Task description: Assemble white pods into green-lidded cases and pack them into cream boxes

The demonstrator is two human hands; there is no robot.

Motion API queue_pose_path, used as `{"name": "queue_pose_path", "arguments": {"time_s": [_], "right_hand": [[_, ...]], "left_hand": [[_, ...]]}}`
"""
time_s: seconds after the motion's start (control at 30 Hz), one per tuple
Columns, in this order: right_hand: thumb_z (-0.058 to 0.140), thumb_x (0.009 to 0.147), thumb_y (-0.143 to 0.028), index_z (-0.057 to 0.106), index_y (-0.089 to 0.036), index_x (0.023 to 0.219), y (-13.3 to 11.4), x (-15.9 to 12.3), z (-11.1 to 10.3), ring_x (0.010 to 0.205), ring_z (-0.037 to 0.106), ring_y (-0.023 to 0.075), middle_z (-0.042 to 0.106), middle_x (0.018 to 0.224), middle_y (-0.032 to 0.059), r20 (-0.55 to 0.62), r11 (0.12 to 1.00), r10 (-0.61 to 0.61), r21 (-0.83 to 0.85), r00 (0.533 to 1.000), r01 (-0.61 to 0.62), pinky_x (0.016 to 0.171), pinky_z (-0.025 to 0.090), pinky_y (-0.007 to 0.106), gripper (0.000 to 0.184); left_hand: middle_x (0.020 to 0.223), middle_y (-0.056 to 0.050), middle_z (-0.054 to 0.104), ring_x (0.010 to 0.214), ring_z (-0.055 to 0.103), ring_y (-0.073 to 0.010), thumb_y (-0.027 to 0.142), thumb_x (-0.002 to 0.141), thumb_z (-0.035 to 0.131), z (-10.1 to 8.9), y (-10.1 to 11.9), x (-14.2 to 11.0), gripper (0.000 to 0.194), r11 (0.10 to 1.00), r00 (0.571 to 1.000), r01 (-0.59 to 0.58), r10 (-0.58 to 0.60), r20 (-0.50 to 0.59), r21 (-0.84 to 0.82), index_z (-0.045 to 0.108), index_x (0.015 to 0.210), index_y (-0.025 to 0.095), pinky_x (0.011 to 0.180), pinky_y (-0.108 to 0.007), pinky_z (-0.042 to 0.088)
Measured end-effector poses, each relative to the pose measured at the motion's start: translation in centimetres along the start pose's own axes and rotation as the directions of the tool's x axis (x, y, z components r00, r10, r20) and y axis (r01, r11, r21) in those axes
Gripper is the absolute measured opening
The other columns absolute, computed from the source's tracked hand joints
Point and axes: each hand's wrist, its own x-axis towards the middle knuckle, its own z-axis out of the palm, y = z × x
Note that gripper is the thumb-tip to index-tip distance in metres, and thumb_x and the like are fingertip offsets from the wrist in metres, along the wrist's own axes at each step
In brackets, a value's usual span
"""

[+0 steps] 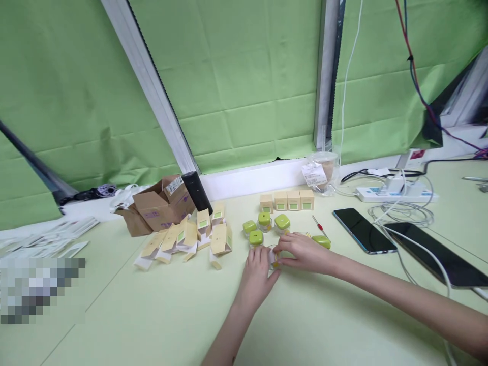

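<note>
My left hand (260, 272) and my right hand (303, 251) meet over the table, fingers closed around a small clear jar (273, 258) with something yellow in it. My fingers cover much of the jar, and no green lid shows on it. Just beyond them stand several small jars with green lids, one green-lidded jar (256, 238) close to my left fingertips and another (282, 222) behind my right hand. A loose-looking green lid (321, 241) lies beside my right wrist. A red-handled screwdriver (320, 225) rests behind that lid.
Small closed boxes (293, 200) stand in a row at the back. Opened small boxes (186, 235) are heaped to the left before a brown carton (163, 206) and a black cylinder (197, 192). Rightward lie two phones (364, 231), cables and a power strip (396, 193). A bagged cup (324, 173) stands behind.
</note>
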Motion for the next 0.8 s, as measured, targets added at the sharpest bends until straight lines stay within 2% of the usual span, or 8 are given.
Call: {"name": "queue_pose_path", "arguments": {"time_s": [0.1,0.2,0.33,0.47,0.57,0.67,0.73,0.8], "right_hand": [[0.061,0.084,-0.025,0.067,-0.018,0.094,-0.6,-0.6,0.4,0.085,0.062,0.0216,0.067,0.087,0.0049,0.001,0.998,0.032,0.060,0.999,-0.032,0.074,0.045,0.032,0.013],[0.062,0.082,-0.019,0.067,-0.017,0.091,-1.1,-1.3,0.5,0.082,0.062,0.0219,0.067,0.085,0.0055,-0.004,0.994,0.058,0.096,0.998,-0.058,0.072,0.045,0.032,0.010],[0.060,0.083,-0.020,0.065,-0.018,0.084,-1.3,-2.2,0.4,0.085,0.059,0.0243,0.065,0.085,0.0067,-0.026,0.991,0.056,0.122,0.998,-0.052,0.075,0.043,0.036,0.005],[0.053,0.087,-0.019,0.056,-0.019,0.087,-1.1,-3.0,-0.2,0.085,0.060,0.0184,0.064,0.091,0.0045,-0.081,0.976,0.094,0.202,0.992,-0.076,0.072,0.045,0.029,0.004],[0.038,0.090,-0.011,0.051,-0.018,0.094,-1.0,-3.4,-0.7,0.073,0.061,0.0131,0.064,0.086,0.0028,-0.105,0.962,0.152,0.245,0.983,-0.123,0.062,0.046,0.023,0.015],[0.043,0.086,-0.014,0.055,-0.018,0.090,-1.3,-3.2,-0.8,0.068,0.060,0.0165,0.064,0.075,0.0019,-0.080,0.970,0.143,0.208,0.987,-0.124,0.062,0.043,0.027,0.013],[0.056,0.081,-0.024,0.059,-0.018,0.085,-1.7,-3.0,-0.6,0.073,0.062,0.0221,0.067,0.077,0.0048,-0.066,0.990,0.101,0.106,0.993,-0.094,0.068,0.042,0.033,0.008],[0.064,0.077,-0.032,0.062,-0.016,0.084,-2.3,-2.7,-0.3,0.075,0.064,0.0255,0.069,0.080,0.0079,-0.051,0.996,0.068,-0.046,0.996,-0.070,0.069,0.040,0.035,0.018]], "left_hand": [[0.105,-0.008,0.057,0.100,0.050,-0.0256,0.022,0.079,0.058,-0.2,0.6,-1.5,0.025,1.000,0.999,0.012,-0.011,0.037,-0.020,0.051,0.102,0.016,0.088,-0.040,0.044],[0.107,-0.008,0.056,0.101,0.051,-0.0260,0.033,0.078,0.062,-0.3,1.3,-2.5,0.035,0.996,0.997,0.045,-0.041,0.059,-0.079,0.049,0.106,0.017,0.087,-0.041,0.045],[0.115,-0.010,0.052,0.111,0.049,-0.0271,0.024,0.082,0.059,0.3,1.4,-2.7,0.027,0.991,0.998,0.054,-0.051,0.028,-0.126,0.050,0.107,0.019,0.092,-0.044,0.044],[0.118,-0.011,0.048,0.116,0.046,-0.0281,0.016,0.078,0.063,1.1,0.7,-2.8,0.023,0.989,0.998,-0.034,0.026,-0.060,-0.141,0.049,0.095,0.021,0.093,-0.045,0.045],[0.119,-0.010,0.049,0.114,0.048,-0.0282,0.011,0.079,0.059,1.6,0.3,-3.2,0.022,0.982,0.986,-0.153,0.143,-0.087,-0.113,0.047,0.094,0.022,0.089,-0.046,0.047],[0.119,-0.011,0.050,0.112,0.049,-0.0273,0.009,0.081,0.054,1.9,0.2,-3.5,0.023,0.968,0.972,-0.228,0.221,-0.077,-0.107,0.045,0.098,0.021,0.088,-0.046,0.048],[0.116,-0.011,0.051,0.111,0.049,-0.0262,0.009,0.083,0.052,2.1,0.2,-3.6,0.023,0.966,0.973,-0.227,0.220,-0.063,-0.127,0.043,0.101,0.020,0.089,-0.044,0.048],[0.110,-0.010,0.052,0.110,0.050,-0.0255,0.012,0.084,0.052,2.2,0.4,-3.7,0.021,0.971,0.981,-0.195,0.189,-0.054,-0.139,0.042,0.100,0.020,0.089,-0.042,0.047]]}}
